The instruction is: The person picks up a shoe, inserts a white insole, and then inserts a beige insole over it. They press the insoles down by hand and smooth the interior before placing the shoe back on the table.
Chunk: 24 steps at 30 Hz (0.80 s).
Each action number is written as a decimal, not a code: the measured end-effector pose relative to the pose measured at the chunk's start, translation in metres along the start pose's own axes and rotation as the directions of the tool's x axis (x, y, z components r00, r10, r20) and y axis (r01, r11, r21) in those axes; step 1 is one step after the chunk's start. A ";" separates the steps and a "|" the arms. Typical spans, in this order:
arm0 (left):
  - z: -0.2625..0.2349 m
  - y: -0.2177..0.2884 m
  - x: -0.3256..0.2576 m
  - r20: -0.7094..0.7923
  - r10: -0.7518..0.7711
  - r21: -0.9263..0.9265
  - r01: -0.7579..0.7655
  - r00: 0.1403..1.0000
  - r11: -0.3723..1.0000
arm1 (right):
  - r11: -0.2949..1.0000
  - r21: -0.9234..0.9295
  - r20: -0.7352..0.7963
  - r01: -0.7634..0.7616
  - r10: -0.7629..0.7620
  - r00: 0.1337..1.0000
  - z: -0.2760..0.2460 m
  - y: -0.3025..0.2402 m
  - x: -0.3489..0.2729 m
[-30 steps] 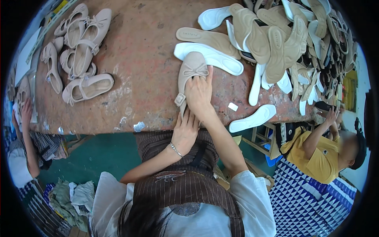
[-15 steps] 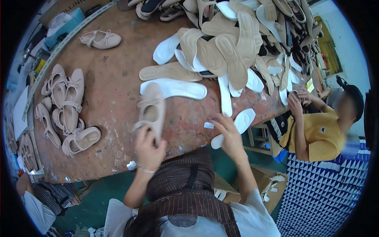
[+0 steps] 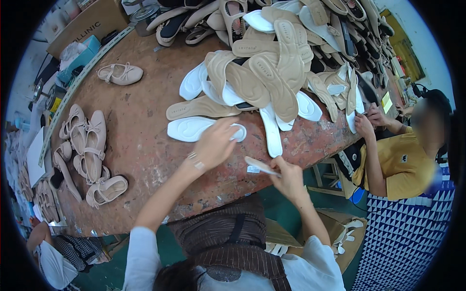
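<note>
The white insole [image 3: 201,129] lies flat on the brown workbench [image 3: 141,145], left of the heaped beige insoles [image 3: 272,77]; our left hand [image 3: 216,143] reaches over it, fingers loosely spread. Our right hand [image 3: 289,177] pinches a thin insole [image 3: 259,165] at the near edge; we judge pickup is underway, needing fingers closed on it next.

White sleeves, brown striped apron, wrist bracelet [image 3: 195,160].

We reach our left arm up and forward from a rolled white sleeve, bare forearm stretched long, a thin metal bracelet at the wrist. Our left hand [image 3: 217,141] hangs palm down, fingers loosely spread and curled, pinching nothing that we can make out. Our right arm bends at the elbow; our right hand [image 3: 290,175] is lifted, fingers closed in a pinch.
</note>
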<state>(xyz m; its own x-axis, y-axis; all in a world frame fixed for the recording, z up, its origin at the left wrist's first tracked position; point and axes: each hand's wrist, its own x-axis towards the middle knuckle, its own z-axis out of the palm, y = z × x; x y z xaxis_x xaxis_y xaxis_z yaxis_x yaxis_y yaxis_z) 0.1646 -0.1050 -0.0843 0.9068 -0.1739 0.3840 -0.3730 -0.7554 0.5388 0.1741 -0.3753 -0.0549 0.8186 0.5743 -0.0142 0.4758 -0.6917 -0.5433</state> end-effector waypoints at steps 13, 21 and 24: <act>-0.031 -0.042 0.100 -0.269 0.305 0.334 -0.209 0.913 0.919 | 0.206 0.950 0.168 -0.233 0.292 0.942 0.030 -0.007 0.058; -0.149 -0.034 -0.029 -0.509 -0.410 0.298 0.602 0.757 0.741 | 0.367 0.902 0.141 -0.227 0.246 0.959 0.043 -0.003 0.082; -0.126 -0.061 -0.092 -0.361 -0.482 0.294 0.588 0.798 0.754 | 0.326 0.886 0.215 -0.329 0.339 0.916 0.052 -0.029 0.078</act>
<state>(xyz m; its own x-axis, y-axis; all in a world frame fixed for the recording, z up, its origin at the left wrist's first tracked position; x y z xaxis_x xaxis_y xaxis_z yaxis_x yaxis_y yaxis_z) 0.0794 0.0367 -0.0585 0.8327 0.4534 0.3180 0.3095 -0.8571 0.4117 0.2073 -0.2882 -0.0843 0.8417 0.3860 -0.3775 -0.3991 -0.0262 -0.9165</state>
